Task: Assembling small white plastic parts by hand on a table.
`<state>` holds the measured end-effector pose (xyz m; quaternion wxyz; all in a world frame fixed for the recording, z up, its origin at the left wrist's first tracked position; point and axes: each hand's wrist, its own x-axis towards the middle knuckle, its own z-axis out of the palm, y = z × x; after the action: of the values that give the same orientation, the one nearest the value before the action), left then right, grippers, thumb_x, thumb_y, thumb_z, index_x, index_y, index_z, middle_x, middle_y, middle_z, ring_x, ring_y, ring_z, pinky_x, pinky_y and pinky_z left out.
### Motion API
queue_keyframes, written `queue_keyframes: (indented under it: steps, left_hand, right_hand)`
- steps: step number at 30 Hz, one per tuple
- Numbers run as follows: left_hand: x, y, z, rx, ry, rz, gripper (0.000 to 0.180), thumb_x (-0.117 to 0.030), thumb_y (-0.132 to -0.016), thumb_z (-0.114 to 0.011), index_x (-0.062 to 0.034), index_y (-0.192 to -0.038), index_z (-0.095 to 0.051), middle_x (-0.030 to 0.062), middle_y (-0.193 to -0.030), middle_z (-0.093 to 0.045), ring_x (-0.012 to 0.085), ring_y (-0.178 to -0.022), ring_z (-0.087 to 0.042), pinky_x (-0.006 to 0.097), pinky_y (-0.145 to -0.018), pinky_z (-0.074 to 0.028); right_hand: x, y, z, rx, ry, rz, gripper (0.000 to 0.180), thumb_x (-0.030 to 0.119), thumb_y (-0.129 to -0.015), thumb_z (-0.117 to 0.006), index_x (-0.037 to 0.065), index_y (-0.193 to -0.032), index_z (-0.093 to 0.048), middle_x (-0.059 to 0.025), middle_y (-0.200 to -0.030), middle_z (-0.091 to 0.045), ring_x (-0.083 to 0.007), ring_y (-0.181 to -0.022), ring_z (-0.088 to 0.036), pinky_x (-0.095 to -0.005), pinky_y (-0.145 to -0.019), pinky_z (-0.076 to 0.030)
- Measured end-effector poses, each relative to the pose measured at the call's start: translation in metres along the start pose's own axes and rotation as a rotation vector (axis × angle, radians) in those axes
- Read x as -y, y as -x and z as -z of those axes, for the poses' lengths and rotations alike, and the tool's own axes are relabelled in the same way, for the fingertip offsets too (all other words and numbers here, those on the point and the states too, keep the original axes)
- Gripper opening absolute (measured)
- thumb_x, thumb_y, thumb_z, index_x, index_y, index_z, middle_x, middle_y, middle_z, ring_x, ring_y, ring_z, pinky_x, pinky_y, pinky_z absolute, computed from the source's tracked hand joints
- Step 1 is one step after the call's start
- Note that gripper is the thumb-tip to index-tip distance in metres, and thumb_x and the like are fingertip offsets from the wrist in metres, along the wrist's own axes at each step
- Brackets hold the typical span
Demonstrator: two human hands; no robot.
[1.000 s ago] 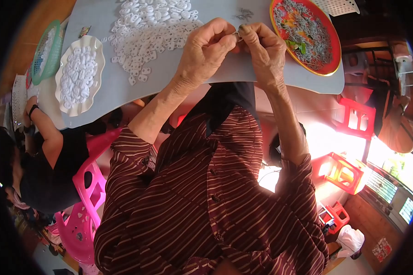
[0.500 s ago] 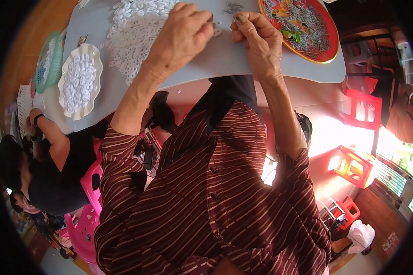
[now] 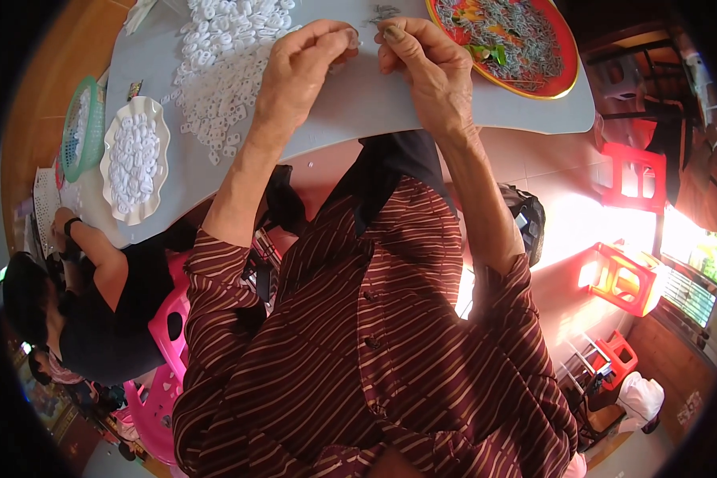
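Over the grey table (image 3: 366, 107), my left hand (image 3: 299, 76) is closed in a pinch, palm side turned inward. What its fingertips hold is too small to name. Across a short gap my right hand (image 3: 432, 72) is closed too, thumb against forefinger, its contents hidden. A heap of small flat white pieces (image 3: 215, 103) lies beside my left hand, with larger white oval pieces (image 3: 235, 28) behind it. Several thin grey pieces (image 3: 386, 12) lie just beyond my right fingertips. At right, a red gold-rimmed plate (image 3: 567, 68) holds many thin grey pieces.
A wavy white dish (image 3: 162, 131) of white oval pieces stands at the table's left, near a green basket (image 3: 95, 131). Another person (image 3: 95, 342) sits at left by a pink chair (image 3: 167, 334). Red stools (image 3: 637, 171) stand on the floor at right.
My hands have drawn a little apart, and the left has turned so its palm side shows more. The white piece seen by my left fingertips is now mostly hidden. The view has shifted slightly.
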<state>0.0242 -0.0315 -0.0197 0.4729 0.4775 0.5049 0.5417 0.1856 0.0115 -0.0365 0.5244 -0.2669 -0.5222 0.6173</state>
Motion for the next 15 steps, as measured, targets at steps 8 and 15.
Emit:
queue_keyframes:
  steps: [8, 15]
  left_hand:
    - [0.004, -0.003, -0.005, -0.077, 0.22, -0.108, 0.022, -0.014, -0.087, -0.058, 0.0006, -0.103, -0.062, 0.0056, -0.091, -0.063, 0.013, -0.086, -0.059, 0.026, -0.077, -0.045]
    - [0.002, 0.001, -0.007, -0.007, 0.185, -0.044, 0.016, -0.016, -0.085, -0.062, -0.0029, -0.093, -0.067, 0.002, -0.078, -0.063, 0.0095, -0.074, -0.056, 0.023, -0.068, -0.042]
  right_hand:
    - [0.002, 0.001, -0.003, 0.046, 0.118, 0.094, 0.017, 0.014, -0.086, -0.064, 0.002, -0.097, -0.067, 0.0007, -0.072, -0.06, -0.0053, -0.064, -0.053, -0.0183, -0.06, -0.044]
    - [0.007, 0.002, -0.004, 0.018, 0.073, 0.015, 0.016, 0.008, -0.085, -0.063, 0.001, -0.099, -0.067, -0.0001, -0.079, -0.062, -0.0053, -0.066, -0.053, -0.0178, -0.061, -0.044]
